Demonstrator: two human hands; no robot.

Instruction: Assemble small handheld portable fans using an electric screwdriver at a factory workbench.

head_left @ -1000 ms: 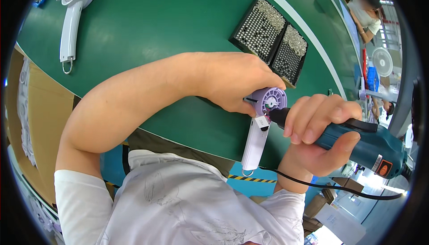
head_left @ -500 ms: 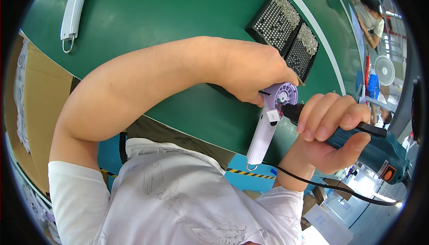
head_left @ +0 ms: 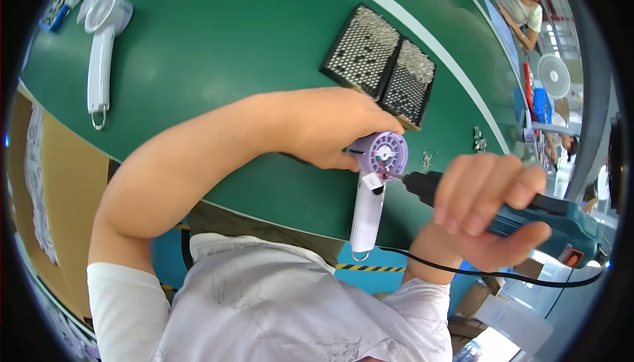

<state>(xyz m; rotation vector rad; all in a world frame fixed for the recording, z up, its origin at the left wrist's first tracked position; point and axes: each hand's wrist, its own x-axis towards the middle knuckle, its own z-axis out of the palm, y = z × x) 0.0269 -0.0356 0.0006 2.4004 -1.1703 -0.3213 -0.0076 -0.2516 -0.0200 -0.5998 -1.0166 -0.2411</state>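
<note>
The left hand (head_left: 343, 127) is gripping a purple-headed fan (head_left: 367, 213) at the near edge of the green bench (head_left: 218, 38) — the right hand (head_left: 489, 197) is clasping a teal screwdriver (head_left: 573, 225), its bit (head_left: 397, 176) pointing at the fan's head — while two black trays (head_left: 391, 66) are lying just beyond the left hand.

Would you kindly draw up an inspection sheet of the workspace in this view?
Surface: green tabletop with a white stripe.
Work items: purple-and-white handheld fan; teal power driver, its bit pointed at the fan's purple head, contact unclear.
Clutter: two black trays of small metal pieces; loose metal bits; white handheld fan at upper left.
Hands: left hand grips the purple head; right hand wraps the driver.
Cables: black cord curving past the right forearm.
Surroundings: cardboard box at left; another person at upper right.
</note>
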